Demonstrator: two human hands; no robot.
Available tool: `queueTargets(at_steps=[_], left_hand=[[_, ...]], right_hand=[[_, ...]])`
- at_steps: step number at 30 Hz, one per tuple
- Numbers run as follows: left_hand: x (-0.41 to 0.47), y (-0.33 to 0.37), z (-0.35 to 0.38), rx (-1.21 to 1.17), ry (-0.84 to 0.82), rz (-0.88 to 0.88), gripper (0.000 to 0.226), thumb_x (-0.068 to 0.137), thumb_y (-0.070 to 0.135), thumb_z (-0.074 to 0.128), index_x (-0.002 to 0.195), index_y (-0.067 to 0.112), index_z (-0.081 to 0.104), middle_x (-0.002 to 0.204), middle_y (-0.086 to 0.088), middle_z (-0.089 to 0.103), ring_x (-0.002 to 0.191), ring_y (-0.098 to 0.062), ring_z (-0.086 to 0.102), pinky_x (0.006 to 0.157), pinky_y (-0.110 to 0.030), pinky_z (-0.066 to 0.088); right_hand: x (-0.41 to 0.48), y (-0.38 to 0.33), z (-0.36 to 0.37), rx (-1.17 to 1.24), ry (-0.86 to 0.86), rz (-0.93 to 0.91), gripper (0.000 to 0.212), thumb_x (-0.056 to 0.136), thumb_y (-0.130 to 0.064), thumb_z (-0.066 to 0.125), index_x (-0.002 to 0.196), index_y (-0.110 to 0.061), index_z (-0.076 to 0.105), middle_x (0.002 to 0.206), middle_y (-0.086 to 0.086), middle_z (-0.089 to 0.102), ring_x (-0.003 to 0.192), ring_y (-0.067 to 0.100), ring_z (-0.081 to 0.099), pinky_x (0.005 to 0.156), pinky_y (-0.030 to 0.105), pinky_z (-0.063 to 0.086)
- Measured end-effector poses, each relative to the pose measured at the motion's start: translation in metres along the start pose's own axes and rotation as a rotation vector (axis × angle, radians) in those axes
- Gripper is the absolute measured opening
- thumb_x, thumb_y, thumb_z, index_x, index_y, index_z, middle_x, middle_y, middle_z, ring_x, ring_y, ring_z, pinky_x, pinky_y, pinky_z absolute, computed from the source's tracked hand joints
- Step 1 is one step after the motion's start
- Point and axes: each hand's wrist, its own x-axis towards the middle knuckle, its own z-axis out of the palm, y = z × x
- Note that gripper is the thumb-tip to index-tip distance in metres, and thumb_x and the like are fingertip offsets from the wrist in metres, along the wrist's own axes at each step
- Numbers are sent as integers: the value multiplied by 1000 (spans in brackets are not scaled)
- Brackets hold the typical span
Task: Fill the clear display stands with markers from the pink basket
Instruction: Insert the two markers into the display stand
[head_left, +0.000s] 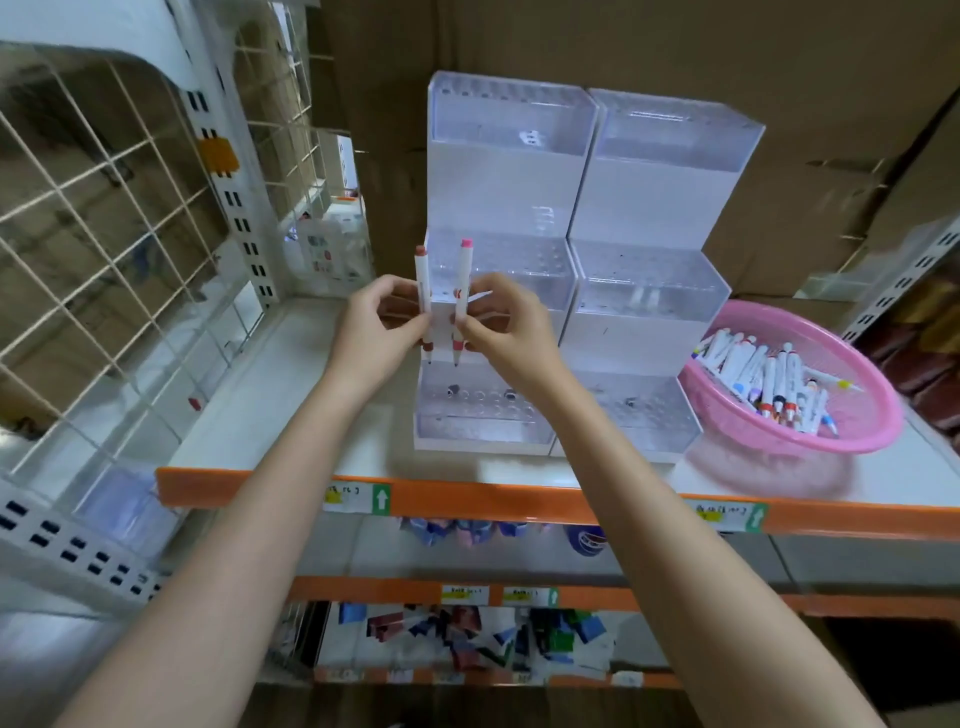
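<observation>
The brown-capped marker (422, 270) and the pink-capped marker (464, 270) are held upright and side by side, long axes near vertical and tips down, just above the holed bottom tier (478, 410) of the left display stand (498, 171). Each is pinched at mid-barrel, the first by the left hand (371, 327) and the second by the right hand (506, 327). The hands are close together and about equally near the holes, so a straight lowering is judged to be needed. The pink basket (878, 415) of loose markers is set well right of that stand.
</observation>
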Motion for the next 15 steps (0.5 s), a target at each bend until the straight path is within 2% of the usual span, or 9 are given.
queueTargets(at_steps=[2, 7, 8, 12, 15], left_hand=[[-3, -2, 1, 34, 62, 22, 14, 83, 8, 69, 91, 16, 60, 86, 1, 66, 84, -13, 63, 85, -36, 55], [-10, -10, 2, 26, 178, 45, 16, 82, 4, 68, 89, 14, 57, 81, 6, 64, 78, -4, 62, 83, -37, 55], [-10, -11, 1, 41, 178, 52, 15, 82, 5, 68, 88, 14, 57, 80, 7, 64, 77, -3, 62, 84, -37, 55], [-6, -14, 2, 63, 153, 67, 14, 84, 7, 68, 84, 17, 59, 80, 8, 65, 80, -9, 64, 84, -42, 55], [-2, -17, 3, 124, 138, 109, 7, 87, 12, 66, 91, 13, 61, 84, 6, 67, 83, -10, 65, 84, -40, 55]], right_hand=[[-1, 2, 2, -26, -1, -15, 14, 87, -4, 66, 100, -5, 60, 84, 6, 70, 67, 11, 69, 63, 23, 57], [3, 5, 9, -44, 21, -15, 18, 87, -2, 65, 101, -8, 56, 80, 1, 68, 64, 3, 68, 62, 17, 55], [3, 7, 11, -60, 30, -26, 18, 87, -1, 64, 100, -9, 55, 79, 1, 69, 65, 4, 68, 63, 20, 56], [3, 15, 17, -100, 90, -69, 19, 84, -2, 62, 94, -17, 55, 79, 8, 73, 71, 17, 71, 72, 42, 59], [3, 17, 17, -98, 92, -80, 18, 85, -2, 61, 93, -17, 56, 78, 7, 73, 69, 14, 70, 71, 40, 59]])
